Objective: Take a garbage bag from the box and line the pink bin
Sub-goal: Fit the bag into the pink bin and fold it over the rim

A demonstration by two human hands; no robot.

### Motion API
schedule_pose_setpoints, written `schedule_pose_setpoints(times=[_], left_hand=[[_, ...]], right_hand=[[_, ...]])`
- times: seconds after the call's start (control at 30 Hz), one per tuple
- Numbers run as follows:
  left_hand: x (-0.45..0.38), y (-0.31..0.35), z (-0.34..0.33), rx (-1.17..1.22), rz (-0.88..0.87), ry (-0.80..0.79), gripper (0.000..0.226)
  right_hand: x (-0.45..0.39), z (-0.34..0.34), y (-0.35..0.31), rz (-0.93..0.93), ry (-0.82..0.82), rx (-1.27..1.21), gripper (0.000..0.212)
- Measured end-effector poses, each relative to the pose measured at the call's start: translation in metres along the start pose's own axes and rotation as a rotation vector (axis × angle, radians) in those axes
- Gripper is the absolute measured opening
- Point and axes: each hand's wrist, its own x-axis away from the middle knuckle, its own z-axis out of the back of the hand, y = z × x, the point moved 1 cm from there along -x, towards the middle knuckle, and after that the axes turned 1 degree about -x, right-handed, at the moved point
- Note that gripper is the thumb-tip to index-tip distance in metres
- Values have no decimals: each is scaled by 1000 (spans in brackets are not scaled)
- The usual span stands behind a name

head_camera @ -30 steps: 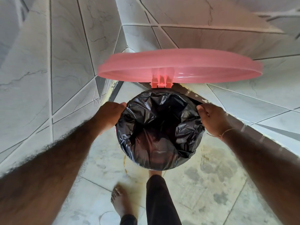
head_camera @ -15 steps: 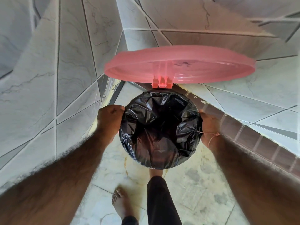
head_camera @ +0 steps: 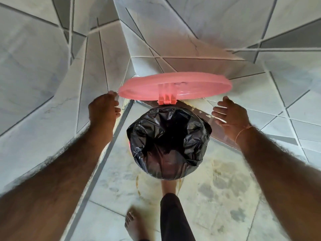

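Pale grey marbled wall tiles (head_camera: 43, 70) meeting in a corner at upper centre, dark grout lines crossing diagonally. Stained, yellowish floor tiles (head_camera: 217, 188) spreading across the lower frame. Dark skirting strip (head_camera: 104, 153) running along the left wall's base. Daylight falling evenly.

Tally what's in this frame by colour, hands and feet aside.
Pink: 1, the raised bin lid
Black: 1, the garbage bag lining the bin
Orange: 1, a wrist thread
Total: 3
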Motion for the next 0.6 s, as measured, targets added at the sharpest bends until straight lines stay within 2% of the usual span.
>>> schedule_pose_setpoints(times=[0.1,0.17,0.4,0.6], left_hand=[[6,21,0,130,93,-79,16],[11,27,-1,103,83,-128,22],[32,16,22,15,112,-180,39],[58,-14,39,70,188,-250,20]], right_hand=[[26,-9,-28,5,-98,-120,40],[41,-12,-40,20,-146,-134,41],[76,-1,-32,1,-99,44,46],[100,11,-1,25,-62,102,50]])
